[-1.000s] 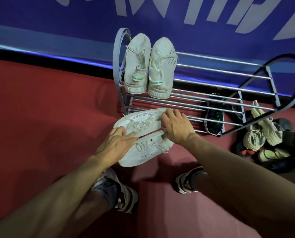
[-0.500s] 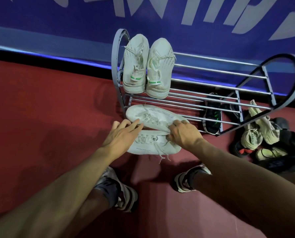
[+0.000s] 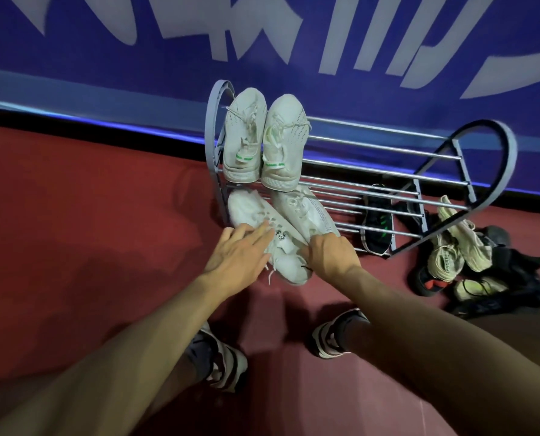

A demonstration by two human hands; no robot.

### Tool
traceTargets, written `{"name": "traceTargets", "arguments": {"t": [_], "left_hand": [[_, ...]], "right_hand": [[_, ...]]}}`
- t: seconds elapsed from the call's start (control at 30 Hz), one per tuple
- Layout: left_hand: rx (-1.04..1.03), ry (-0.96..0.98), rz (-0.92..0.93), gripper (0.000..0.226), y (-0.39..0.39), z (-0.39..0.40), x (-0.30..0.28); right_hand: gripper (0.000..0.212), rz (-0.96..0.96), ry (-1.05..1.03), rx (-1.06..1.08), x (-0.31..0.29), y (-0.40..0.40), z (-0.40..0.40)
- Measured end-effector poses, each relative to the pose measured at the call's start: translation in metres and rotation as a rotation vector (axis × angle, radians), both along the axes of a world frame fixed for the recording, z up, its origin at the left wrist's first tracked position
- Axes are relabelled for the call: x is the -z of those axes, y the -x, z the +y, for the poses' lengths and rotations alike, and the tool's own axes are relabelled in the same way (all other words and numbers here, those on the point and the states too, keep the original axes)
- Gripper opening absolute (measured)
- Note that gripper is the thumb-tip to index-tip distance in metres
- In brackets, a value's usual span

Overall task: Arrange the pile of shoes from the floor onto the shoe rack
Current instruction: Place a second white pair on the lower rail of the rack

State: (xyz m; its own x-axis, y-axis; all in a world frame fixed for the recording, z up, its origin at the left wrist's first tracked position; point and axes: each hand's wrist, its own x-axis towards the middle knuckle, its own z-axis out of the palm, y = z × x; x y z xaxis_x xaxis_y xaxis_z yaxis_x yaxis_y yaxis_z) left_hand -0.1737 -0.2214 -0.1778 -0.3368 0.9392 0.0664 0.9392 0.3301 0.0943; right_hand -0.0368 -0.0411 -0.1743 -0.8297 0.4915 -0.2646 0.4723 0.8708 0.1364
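A metal shoe rack (image 3: 388, 158) stands against the blue wall. Its top shelf holds a pair of white knit sneakers (image 3: 262, 143) at the left end. Two white lace-up sneakers lie toes-first on the lower shelf's left end: the left one (image 3: 256, 217) and the right one (image 3: 309, 209). My left hand (image 3: 240, 253) rests flat, fingers spread, on the left sneaker's heel. My right hand (image 3: 328, 254) grips the right sneaker's heel. A black sneaker with green marks (image 3: 377, 225) sits on the lower shelf at the right.
A pile of shoes (image 3: 470, 259), beige and black, lies on the red floor right of the rack. My two feet in sandals (image 3: 221, 363) (image 3: 334, 335) stand in front of the rack. Bare red floor stretches to the left.
The two white lace-up sneakers lay sideways on the floor before the rack; both hands have turned them toes-first and pushed them onto the lower shelf's left end.
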Motion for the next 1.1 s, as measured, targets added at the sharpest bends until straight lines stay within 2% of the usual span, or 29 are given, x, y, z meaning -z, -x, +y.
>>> {"name": "traceTargets", "arguments": {"t": [0.1, 0.2, 0.23, 0.27, 0.37, 0.47, 0.57, 0.7, 0.77, 0.9, 1.03, 1.1], "left_hand": [[0.022, 0.065, -0.038, 0.057, -0.019, 0.002, 0.0], [-0.007, 0.149, -0.11, 0.065, -0.034, 0.008, 0.002], [-0.025, 0.166, -0.139, 0.07, -0.037, 0.012, 0.003], [-0.043, 0.178, -0.163, 0.075, -0.038, 0.017, 0.005], [-0.072, 0.16, -0.205, 0.089, -0.036, 0.036, 0.017], [-0.101, 0.131, -0.272, 0.091, -0.03, 0.058, 0.039], [-0.144, 0.087, -0.255, 0.082, -0.023, 0.073, 0.058], [-0.151, 0.088, -0.231, 0.045, -0.016, 0.082, 0.065], [-0.167, 0.075, -0.2, 0.038, -0.012, 0.082, 0.068], [-0.183, 0.026, -0.157, 0.037, -0.011, 0.078, 0.074], [-0.185, 0.028, -0.216, 0.026, -0.012, 0.075, 0.072], [-0.173, 0.018, -0.237, 0.028, -0.012, 0.074, 0.073]], "right_hand": [[0.021, -0.079, -0.016, -0.088, -0.002, 0.003, -0.007], [0.029, -0.15, 0.011, -0.049, 0.001, 0.01, -0.004], [0.025, -0.133, 0.057, -0.042, 0.006, 0.012, -0.004], [0.024, -0.03, 0.045, -0.011, 0.009, 0.011, 0.0], [0.031, 0.116, 0.069, 0.066, 0.024, 0.015, 0.012], [0.033, 0.109, 0.062, 0.12, 0.033, 0.02, 0.018], [0.039, 0.199, 0.08, 0.19, 0.042, 0.022, 0.027], [0.034, 0.392, 0.166, 0.252, 0.049, 0.023, 0.028], [0.031, 0.462, 0.23, 0.233, 0.049, 0.023, 0.029], [0.02, 0.463, 0.493, 0.249, 0.046, 0.015, 0.034], [0.017, 0.452, 0.584, 0.127, 0.055, -0.011, 0.032], [0.016, 0.403, 0.604, 0.199, 0.057, -0.014, 0.034]]}}
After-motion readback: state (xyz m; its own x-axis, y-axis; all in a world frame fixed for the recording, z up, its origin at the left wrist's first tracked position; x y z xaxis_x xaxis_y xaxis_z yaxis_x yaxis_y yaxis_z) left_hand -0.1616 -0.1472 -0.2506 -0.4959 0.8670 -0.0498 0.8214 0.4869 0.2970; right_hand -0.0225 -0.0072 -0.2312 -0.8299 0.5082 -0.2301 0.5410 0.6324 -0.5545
